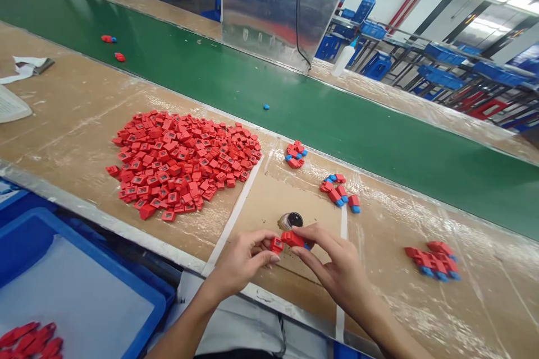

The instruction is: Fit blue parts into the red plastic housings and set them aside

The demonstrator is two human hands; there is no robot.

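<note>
In the head view, the left hand pinches a small red plastic block, and the right hand narrowly grips a red-and-blue part beside it: both light, stiff, best held by the edges. Just beyond sits a dark round disc, with a heap of red blocks off left!

Left hand, right hand bare; pale grey garment at waist (thin dark cord on front)

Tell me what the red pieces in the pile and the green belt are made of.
The red pieces look like moulded plastic: saturated even colour, crisp edges, slight sheen. The green belt seems rubber or PVC, smooth and semi-matte, though the look can't settle which.
</note>
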